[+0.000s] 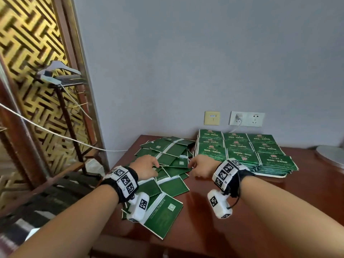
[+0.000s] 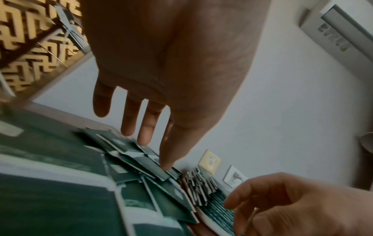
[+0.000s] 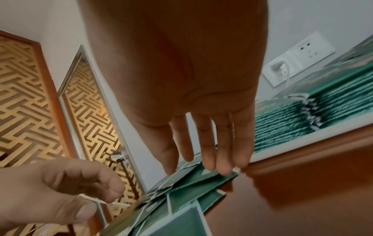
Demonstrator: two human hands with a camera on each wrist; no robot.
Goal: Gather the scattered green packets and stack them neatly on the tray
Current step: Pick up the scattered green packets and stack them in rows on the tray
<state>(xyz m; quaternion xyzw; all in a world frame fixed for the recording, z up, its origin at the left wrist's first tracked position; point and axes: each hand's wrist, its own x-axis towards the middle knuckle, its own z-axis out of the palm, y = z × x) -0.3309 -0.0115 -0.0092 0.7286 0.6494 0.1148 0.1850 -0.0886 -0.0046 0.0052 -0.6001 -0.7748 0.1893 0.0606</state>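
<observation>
Green packets [image 1: 242, 148] already stand in tidy rows on the tray [image 1: 275, 176] at the back of the desk [image 1: 232, 229], close under the wall sockets [image 1: 246, 119]. Judging by the height of those stacks, you have much of the job done. What is left is the loose heap [image 1: 167, 159] spread from the back-left part of the desk down toward its front edge, packets lying face down and crossed over one another, the nearest one [image 1: 163, 215] just by your left wrist.

Your left hand [image 1: 147, 167] hovers low over the middle of the heap, fingers [image 2: 145, 127] straight and spread, one fingertip touching a packet; it grips nothing. Your right hand [image 1: 201, 167] is at the heap's right edge, between the heap and the tray, fingers [image 3: 222, 151] straight and close together, tips resting on a packet's edge, nothing held.

You still have several handfuls to gather, I judge. Square each bundle before laying it down, since the stacks' edges look uneven on the side facing the heap.
</observation>
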